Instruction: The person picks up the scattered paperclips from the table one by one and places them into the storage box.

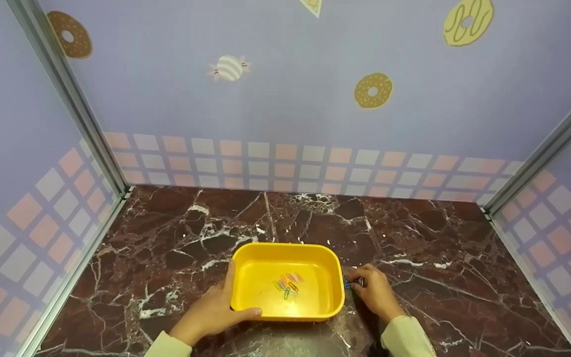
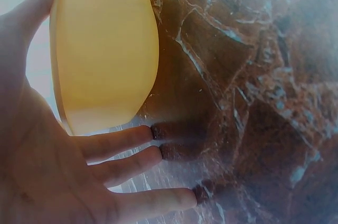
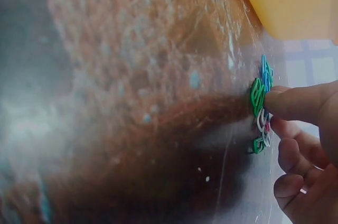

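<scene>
Lilac panels [image 1: 285,109] printed with sweets and a band of pink and white squares [image 1: 285,168] rise beyond the fingers, on the far side of a dark red marbled tabletop [image 1: 439,233].

At the fingertips of the right hand [image 1: 374,292] lies a small heap of coloured paper clips [image 3: 257,100], green, blue, white and pink, right on the table. Thumb and forefinger draw together at it and touch it; whether a clip is caught between them I cannot tell. The remaining fingers of that hand curl in beneath, toward the palm.

On the other side, the left hand [image 1: 211,305] spreads its fingers against a yellow tray [image 1: 258,277]. Its thumb runs along the near rim while a forefinger lies up the side wall, so the corner sits between them. In the left wrist view the other three fingers stretch out straight and apart beside the tray, their tips reaching the tabletop.

Between the two hands, the tray stands flat, its far end just beside the right fingertips. Inside it, well clear of the left thumb, a loose cluster of clips [image 1: 293,286] lies on the floor of the tray, pink, green and a darker one among them.

Farther back from the fingers come the pale sleeves [image 1: 407,337] at both wrists. Past the tray, small white specks dot the table, and grey metal posts [image 1: 75,94] stand at the two far corners.
</scene>
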A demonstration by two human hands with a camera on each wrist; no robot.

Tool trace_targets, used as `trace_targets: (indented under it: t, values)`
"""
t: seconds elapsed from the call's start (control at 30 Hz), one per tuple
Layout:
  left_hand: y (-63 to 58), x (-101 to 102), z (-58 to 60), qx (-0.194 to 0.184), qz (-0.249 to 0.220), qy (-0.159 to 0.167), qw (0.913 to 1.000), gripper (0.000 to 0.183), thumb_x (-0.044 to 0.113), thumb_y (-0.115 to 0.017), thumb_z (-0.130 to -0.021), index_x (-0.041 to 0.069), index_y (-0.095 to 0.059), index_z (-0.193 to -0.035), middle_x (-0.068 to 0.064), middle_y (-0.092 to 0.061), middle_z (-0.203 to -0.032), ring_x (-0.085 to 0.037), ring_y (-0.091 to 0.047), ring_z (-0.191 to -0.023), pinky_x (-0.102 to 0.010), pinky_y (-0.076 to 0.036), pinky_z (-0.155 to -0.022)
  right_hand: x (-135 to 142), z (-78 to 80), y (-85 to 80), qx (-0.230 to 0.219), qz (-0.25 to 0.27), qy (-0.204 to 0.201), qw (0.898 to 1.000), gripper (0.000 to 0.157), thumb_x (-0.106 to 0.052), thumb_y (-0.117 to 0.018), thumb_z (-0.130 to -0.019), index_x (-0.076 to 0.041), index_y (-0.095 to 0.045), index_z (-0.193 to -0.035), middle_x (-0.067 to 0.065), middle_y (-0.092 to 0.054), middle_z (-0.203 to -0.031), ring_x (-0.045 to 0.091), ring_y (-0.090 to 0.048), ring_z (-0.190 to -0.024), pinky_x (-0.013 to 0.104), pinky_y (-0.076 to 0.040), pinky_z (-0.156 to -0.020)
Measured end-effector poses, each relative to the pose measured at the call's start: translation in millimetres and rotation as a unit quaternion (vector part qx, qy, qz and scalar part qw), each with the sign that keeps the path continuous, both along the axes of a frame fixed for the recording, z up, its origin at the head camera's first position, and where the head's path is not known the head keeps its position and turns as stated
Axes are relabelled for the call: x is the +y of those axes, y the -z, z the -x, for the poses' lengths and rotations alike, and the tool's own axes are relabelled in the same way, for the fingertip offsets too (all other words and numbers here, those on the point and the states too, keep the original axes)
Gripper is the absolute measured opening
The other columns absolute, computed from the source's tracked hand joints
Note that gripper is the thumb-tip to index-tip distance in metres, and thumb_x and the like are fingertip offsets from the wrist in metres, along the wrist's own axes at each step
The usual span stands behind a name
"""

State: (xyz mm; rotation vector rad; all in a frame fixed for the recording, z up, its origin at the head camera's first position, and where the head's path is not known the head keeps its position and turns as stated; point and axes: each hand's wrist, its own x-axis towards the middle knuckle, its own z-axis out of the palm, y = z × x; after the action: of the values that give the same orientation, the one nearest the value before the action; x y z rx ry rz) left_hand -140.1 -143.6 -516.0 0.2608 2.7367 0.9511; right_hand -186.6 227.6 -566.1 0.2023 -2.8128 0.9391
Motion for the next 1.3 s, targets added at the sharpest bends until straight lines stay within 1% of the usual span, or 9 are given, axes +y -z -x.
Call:
trace_targets:
  t: [0.27,0.43,0.63,0.73,0.87,1.0,1.1,1.2,1.3]
  values:
    - [-0.2,-0.6,-0.6,-0.009,0.005,-0.003,0.9999,0.127,0.068,-0.072,-0.07,0.011,0.003,-0.156,-0.029,-0.046,-0.141,-0.046,-0.054,-0.118,-0.062,-0.048,-0.089,1.1,-1.1,-0.6,-0.015,0.006,-0.002,1.0,0.02,0.003,-0.076,-0.074,-0.015,-0.066,-0.072,-0.002,-0.059,-0.08,0.011,-0.05,-0.072,0.024,-0.044,-0.066]
    - [0.7,-0.8,-0.8,-0.01,0.001,0.0,1.0,0.126,0.067,-0.072,-0.071,0.013,0.004,-0.156,-0.028,-0.043,-0.145,-0.045,-0.053,-0.12,-0.062,-0.047,-0.09,1.3,-3.5,-0.7,-0.018,-0.004,0.0,1.0,0.022,0.0,-0.075,-0.077,-0.017,-0.062,-0.072,-0.005,-0.058,-0.079,0.009,-0.049,-0.073,0.026,-0.043,-0.067]
    - [3.0,-2.7,0.2,0.022,-0.028,0.021,0.9991,0.126,0.064,-0.074,-0.071,0.013,0.004,-0.156,-0.024,-0.058,-0.125,-0.032,-0.062,-0.104,-0.055,-0.05,-0.088,1.8,-5.6,-0.1,-0.018,-0.007,-0.002,1.0,0.025,0.001,-0.07,-0.082,-0.018,-0.058,-0.074,-0.007,-0.056,-0.078,0.009,-0.051,-0.076,0.029,-0.046,-0.071]
    - [2.2,-3.1,-0.5,0.01,-0.019,0.016,0.9996,0.126,0.065,-0.073,-0.072,0.014,0.005,-0.156,-0.025,-0.056,-0.13,-0.035,-0.06,-0.107,-0.057,-0.05,-0.088,1.9,-5.8,0.1,-0.023,0.0,0.001,1.0,0.024,0.002,-0.069,-0.083,-0.017,-0.058,-0.075,-0.006,-0.056,-0.075,0.009,-0.05,-0.073,0.027,-0.045,-0.068]
    - [0.7,-2.0,-1.0,-0.012,-0.004,0.006,0.9999,0.127,0.067,-0.071,-0.072,0.015,0.007,-0.156,-0.027,-0.047,-0.14,-0.043,-0.054,-0.118,-0.061,-0.047,-0.09,1.5,-5.4,0.2,-0.02,0.01,0.003,1.0,0.016,0.002,-0.069,-0.084,-0.013,-0.066,-0.083,-0.004,-0.059,-0.074,0.008,-0.05,-0.068,0.024,-0.044,-0.063]
    - [0.1,-1.3,-0.8,-0.013,0.001,0.007,0.9999,0.127,0.069,-0.07,-0.072,0.014,0.006,-0.156,-0.028,-0.045,-0.143,-0.045,-0.051,-0.121,-0.063,-0.047,-0.09,1.8,-5.0,0.7,-0.004,0.008,0.005,1.0,0.015,0.003,-0.068,-0.084,-0.012,-0.07,-0.086,-0.004,-0.059,-0.075,0.008,-0.053,-0.069,0.024,-0.047,-0.064]
    - [0.1,-1.8,-0.1,-0.01,-0.01,0.012,0.9998,0.126,0.068,-0.071,-0.072,0.015,0.006,-0.156,-0.027,-0.051,-0.137,-0.04,-0.056,-0.115,-0.06,-0.048,-0.089,2.4,-4.9,0.4,0.011,0.01,0.005,1.0,0.016,0.004,-0.067,-0.085,-0.011,-0.068,-0.082,-0.004,-0.058,-0.076,0.008,-0.054,-0.072,0.026,-0.049,-0.068]
    - [0.8,-2.6,0.8,-0.007,-0.024,0.019,0.9995,0.125,0.065,-0.072,-0.073,0.015,0.006,-0.156,-0.024,-0.056,-0.13,-0.034,-0.06,-0.108,-0.057,-0.049,-0.087,2.2,-5.2,-1.1,0.016,0.02,0.001,1.0,0.016,0.005,-0.065,-0.086,-0.01,-0.066,-0.082,-0.004,-0.058,-0.078,0.009,-0.054,-0.075,0.027,-0.049,-0.07]
    - [1.4,-2.5,1.1,-0.005,-0.019,0.018,0.9997,0.126,0.066,-0.071,-0.072,0.012,0.005,-0.156,-0.026,-0.054,-0.133,-0.037,-0.059,-0.11,-0.058,-0.049,-0.088,0.9,-5.6,-4.7,0.012,0.03,-0.004,0.999,0.016,0.006,-0.062,-0.088,-0.009,-0.065,-0.084,-0.004,-0.055,-0.079,0.009,-0.051,-0.076,0.026,-0.048,-0.069]
